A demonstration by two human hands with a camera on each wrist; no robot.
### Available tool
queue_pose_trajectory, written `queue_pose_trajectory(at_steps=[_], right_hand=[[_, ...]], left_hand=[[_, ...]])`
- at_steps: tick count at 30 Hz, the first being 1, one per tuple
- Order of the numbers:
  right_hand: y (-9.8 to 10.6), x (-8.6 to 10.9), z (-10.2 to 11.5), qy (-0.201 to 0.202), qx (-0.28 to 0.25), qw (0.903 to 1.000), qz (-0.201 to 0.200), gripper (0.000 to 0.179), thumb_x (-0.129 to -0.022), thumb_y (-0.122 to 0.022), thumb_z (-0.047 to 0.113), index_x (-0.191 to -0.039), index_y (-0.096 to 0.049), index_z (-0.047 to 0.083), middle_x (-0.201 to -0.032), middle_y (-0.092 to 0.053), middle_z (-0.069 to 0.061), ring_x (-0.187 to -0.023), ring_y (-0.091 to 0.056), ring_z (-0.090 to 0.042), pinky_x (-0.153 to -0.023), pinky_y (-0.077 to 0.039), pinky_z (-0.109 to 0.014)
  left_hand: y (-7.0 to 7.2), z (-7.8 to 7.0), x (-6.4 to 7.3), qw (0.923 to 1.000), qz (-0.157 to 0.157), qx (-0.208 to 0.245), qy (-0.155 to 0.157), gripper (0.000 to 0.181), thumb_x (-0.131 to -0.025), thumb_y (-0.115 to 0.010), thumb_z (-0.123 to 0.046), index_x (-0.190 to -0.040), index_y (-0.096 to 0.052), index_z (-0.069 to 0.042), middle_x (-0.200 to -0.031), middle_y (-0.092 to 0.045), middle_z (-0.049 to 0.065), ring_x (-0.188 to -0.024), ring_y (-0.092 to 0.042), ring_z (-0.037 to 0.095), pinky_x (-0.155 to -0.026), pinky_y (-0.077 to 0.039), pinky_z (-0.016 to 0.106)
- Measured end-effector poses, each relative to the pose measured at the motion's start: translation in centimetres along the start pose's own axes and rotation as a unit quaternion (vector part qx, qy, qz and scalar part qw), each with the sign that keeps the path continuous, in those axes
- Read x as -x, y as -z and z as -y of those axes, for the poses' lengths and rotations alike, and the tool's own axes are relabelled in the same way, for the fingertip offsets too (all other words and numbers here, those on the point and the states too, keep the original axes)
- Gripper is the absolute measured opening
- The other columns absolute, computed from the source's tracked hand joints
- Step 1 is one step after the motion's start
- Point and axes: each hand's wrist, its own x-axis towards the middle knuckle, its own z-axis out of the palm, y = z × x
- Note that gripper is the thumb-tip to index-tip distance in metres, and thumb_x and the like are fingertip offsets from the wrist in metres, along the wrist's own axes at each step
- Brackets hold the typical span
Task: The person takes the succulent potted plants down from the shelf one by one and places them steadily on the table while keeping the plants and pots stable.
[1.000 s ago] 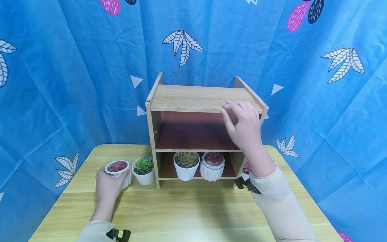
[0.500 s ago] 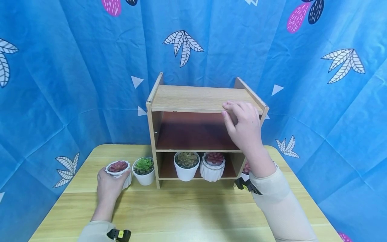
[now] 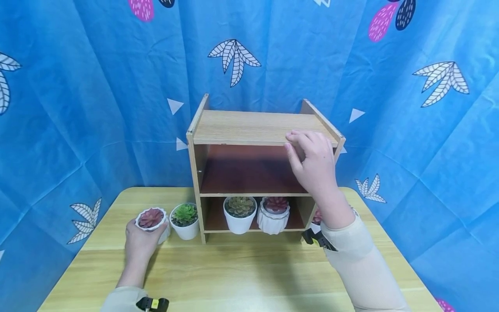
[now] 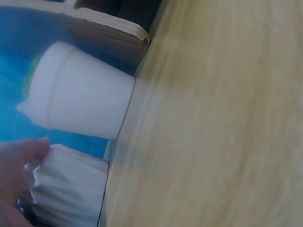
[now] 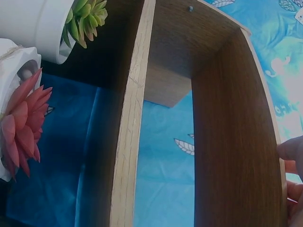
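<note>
My left hand (image 3: pixel 141 242) grips a white fluted pot with a red succulent (image 3: pixel 151 218) by its rim, at the left of the table. In the left wrist view the base of this fluted pot (image 4: pixel 71 187) is right at the tabletop. Just to its right stands a smooth white pot with a green succulent (image 3: pixel 185 222), against the wooden shelf unit's side. My right hand (image 3: pixel 313 162) holds the front edge of the shelf unit's top board (image 3: pixel 257 125), thumb at the front edge and fingers over the top. In the right wrist view that board (image 5: pixel 239 137) shows from below.
On the bottom shelf stand a white pot with a grey-green succulent (image 3: pixel 239 216) and a white fluted pot with a red succulent (image 3: pixel 273 216). Another red succulent (image 3: pixel 317 216) shows partly behind my right forearm. A blue patterned curtain (image 3: pixel 128 86) hangs around the table (image 3: pixel 234 277).
The pot in my left hand has tipped slightly, so its red succulent and round rim show more fully. My right hand stays on the top board.
</note>
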Motion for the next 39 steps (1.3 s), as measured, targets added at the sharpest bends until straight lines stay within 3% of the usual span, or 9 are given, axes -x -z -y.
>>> queue_pose_trajectory(at_steps=[27, 39], right_hand=[[0.07, -0.07, 0.31, -0.003, -0.001, 1.0000, 0.001, 0.025, -0.096, -0.067, 0.022, -0.116, -0.073, 0.007, -0.120, -0.069, -0.011, -0.110, -0.057, -0.034, -0.097, -0.039, -0.052], [0.08, -0.11, 0.32, 0.002, 0.004, 1.0000, 0.004, 0.025, -0.097, -0.065, 0.022, -0.116, -0.073, 0.007, -0.120, -0.070, -0.011, -0.109, -0.058, -0.034, -0.095, -0.039, -0.051]], left_hand=[[0.45, -0.31, -0.09, 0.9984, 0.039, -0.035, 0.022, 0.113, -0.086, -0.074, -0.045, -0.153, -0.002, 0.010, -0.148, -0.023, 0.040, -0.134, -0.032, 0.057, -0.111, -0.029, 0.065], [0.74, -0.80, -0.37, 0.9957, 0.056, -0.073, 0.011, 0.112, -0.087, -0.073, -0.045, -0.149, -0.003, 0.017, -0.141, -0.024, 0.044, -0.127, -0.036, 0.060, -0.108, -0.032, 0.066]])
